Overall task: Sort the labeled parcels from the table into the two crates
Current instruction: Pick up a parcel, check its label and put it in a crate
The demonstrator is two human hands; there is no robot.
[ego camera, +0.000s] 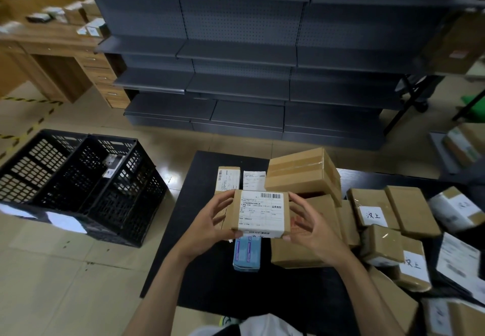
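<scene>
I hold a small cardboard parcel with a white shipping label above the black table. My left hand grips its left end and my right hand grips its right end, label facing up. Several more parcels lie on the table, among them a big taped box, a blue box under the held parcel, and brown boxes with handwritten white labels. Two black lattice crates stand on the floor to the left: the left crate and the right crate, which holds a labeled parcel.
Grey metal shelving runs across the back, with blue trays on top. A wooden desk with small boxes stands at the far left. Yellow-black tape marks the tiled floor. More parcels pile at the right edge of the table.
</scene>
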